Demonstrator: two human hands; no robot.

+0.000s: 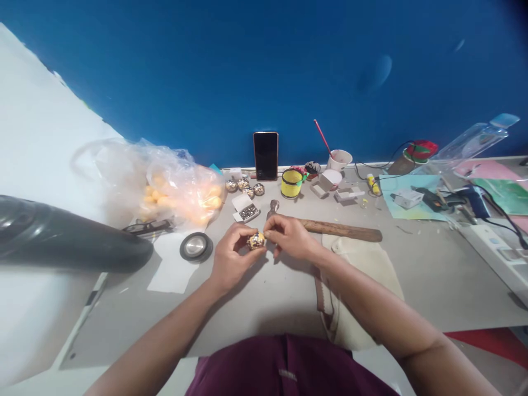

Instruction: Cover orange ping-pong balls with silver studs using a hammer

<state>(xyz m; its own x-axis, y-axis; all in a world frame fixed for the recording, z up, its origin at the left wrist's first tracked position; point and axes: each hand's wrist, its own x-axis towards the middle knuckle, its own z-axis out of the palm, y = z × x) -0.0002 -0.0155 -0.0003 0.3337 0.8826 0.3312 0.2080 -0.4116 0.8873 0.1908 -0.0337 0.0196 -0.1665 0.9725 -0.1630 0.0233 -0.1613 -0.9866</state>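
Between the thumb and fingers of my left hand [235, 256] is a small ball [256, 240], yellow with shiny metallic bits on it. My right hand [289, 236] is pinched at the ball's right side; whatever its fingertips hold is too small to make out. Just beyond my hands lies an open white box [246, 210] of small dark metallic pieces. Several similar studded balls [248, 192] sit behind that box. A hammer [340, 228] with a wooden handle lies behind my right hand, its head close to my knuckles.
A phone [266, 156] leans upright on the blue wall. A yellow cup [291, 183] stands beside it. Plastic bags of orange balls [159, 192] and a dark cylinder [74, 236] are left; a cloth bag [363, 286] and power strip [497, 250] are right.
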